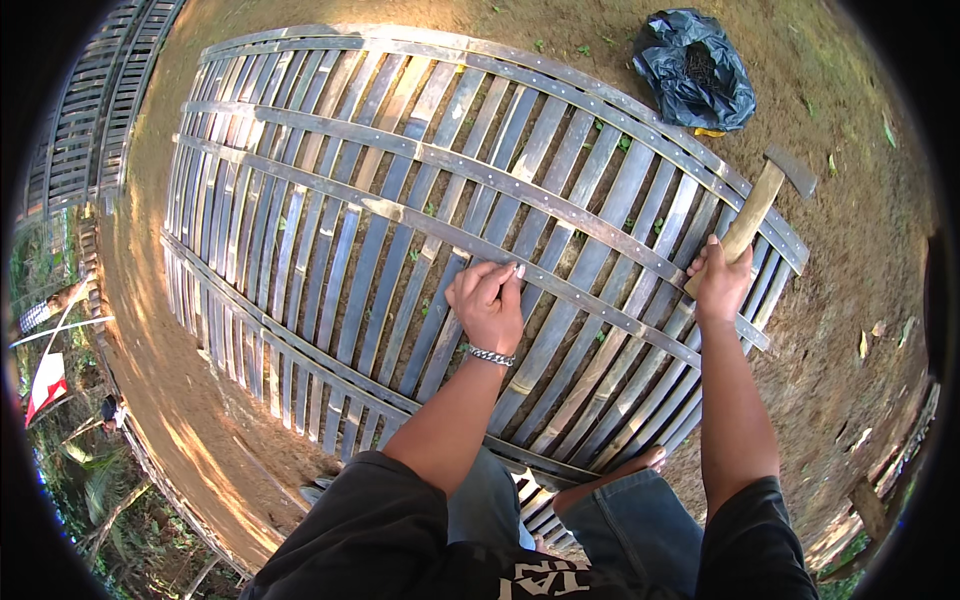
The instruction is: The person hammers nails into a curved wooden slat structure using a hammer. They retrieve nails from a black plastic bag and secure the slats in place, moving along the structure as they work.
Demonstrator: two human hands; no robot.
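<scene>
Left forearm: slanted up and to the right from the lower edge, bare below the elbow. Left wrist: roughly straight. Left hand: back uppermost, fingers curled in, thumb laid close beside the forefinger. Right forearm: reaching forward, nearly upright in view, leaning slightly left. Right hand: closed in a firm grip, fingers wrapped round, well apart from the left.

Bag behind panel, seemingly second panel left
</scene>
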